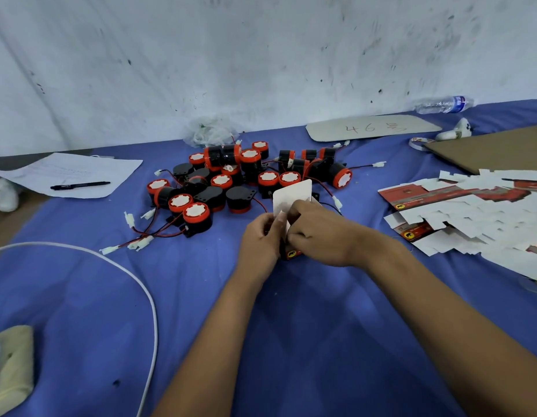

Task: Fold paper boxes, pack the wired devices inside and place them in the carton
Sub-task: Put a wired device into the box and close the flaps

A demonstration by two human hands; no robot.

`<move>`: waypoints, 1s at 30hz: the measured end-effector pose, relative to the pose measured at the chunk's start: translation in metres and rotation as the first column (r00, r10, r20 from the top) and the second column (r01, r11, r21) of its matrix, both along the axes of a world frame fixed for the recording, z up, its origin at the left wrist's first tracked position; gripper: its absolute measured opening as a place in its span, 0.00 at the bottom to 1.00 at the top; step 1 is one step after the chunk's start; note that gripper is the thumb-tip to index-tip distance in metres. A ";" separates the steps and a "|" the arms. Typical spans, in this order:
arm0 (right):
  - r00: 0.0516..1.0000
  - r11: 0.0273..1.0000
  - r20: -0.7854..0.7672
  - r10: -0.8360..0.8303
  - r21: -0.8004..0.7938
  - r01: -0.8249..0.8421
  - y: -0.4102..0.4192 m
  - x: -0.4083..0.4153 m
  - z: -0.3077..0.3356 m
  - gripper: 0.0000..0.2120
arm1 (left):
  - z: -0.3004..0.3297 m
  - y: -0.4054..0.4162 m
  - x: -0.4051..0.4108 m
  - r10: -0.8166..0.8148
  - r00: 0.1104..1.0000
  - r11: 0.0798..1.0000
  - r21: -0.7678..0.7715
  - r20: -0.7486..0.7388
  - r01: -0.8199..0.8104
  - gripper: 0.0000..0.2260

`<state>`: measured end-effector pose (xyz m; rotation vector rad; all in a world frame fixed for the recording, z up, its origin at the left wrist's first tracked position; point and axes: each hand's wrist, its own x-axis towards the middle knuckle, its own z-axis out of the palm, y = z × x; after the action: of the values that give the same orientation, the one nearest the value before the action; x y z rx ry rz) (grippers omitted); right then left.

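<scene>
A small paper box (292, 194), white inside with a red and black printed side, stands on the blue cloth between my hands, its top flap upright. My left hand (259, 242) grips its left side. My right hand (317, 233) grips its right side with fingers on a side flap. Behind the box lies a heap of black and red round wired devices (231, 179) with red and black leads ending in white plugs. A pile of flat unfolded paper boxes (472, 206) is spread to the right. What is inside the held box is hidden.
A brown carton flap (496, 149) lies at far right. Behind it are a tape roll (419, 142), a cardboard sheet (372, 127) marked 46 and a water bottle (444, 104). A paper with a pen (80, 185) lies left. A white cable (135, 281) curves across the cloth.
</scene>
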<state>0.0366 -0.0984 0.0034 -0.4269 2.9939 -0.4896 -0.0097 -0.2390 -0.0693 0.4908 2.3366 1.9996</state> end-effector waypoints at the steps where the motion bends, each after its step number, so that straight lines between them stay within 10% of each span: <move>1: 1.000 0.998 -0.004 0.001 -0.061 -0.001 0.005 0.002 0.005 0.18 | 0.000 0.002 0.001 0.024 1.000 1.000 -0.006 -0.012 -0.024 0.16; 5: 0.965 0.909 -0.200 -0.167 -0.409 0.073 0.027 0.006 0.012 0.15 | -0.003 0.011 -0.001 0.127 0.992 0.989 -0.068 -0.015 -0.128 0.08; 8: 0.746 0.647 -0.303 -0.593 -0.731 0.217 0.037 -0.003 -0.009 0.18 | -0.003 0.014 -0.003 0.179 0.984 0.978 -0.104 -0.009 -0.179 0.05; 12: 0.787 0.384 0.087 -0.611 -0.836 0.391 0.041 -0.022 -0.042 0.08 | 0.001 0.007 -0.006 0.138 0.990 0.988 -0.067 0.026 -0.136 0.06; 16: 0.939 0.458 0.155 -0.307 -0.841 0.289 0.033 -0.019 -0.063 0.08 | 0.003 -0.005 -0.007 0.099 0.995 0.995 0.026 -0.025 -0.098 0.13; 23: 0.969 0.606 -0.071 -0.236 -0.791 0.089 0.025 -0.011 -0.060 0.16 | -0.002 -0.007 -0.007 0.125 0.976 0.992 0.035 -0.178 -0.120 0.12; 30: 0.997 0.688 0.045 -0.070 -0.721 0.081 0.038 -0.001 -0.062 0.27 | 0.006 -0.019 -0.005 -0.011 0.992 0.987 0.160 0.124 -0.009 0.18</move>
<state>0.0357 -0.0602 -0.0589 -0.3245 2.6701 -1.6933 -0.0150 -0.2577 -0.0629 0.3603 2.1155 2.1612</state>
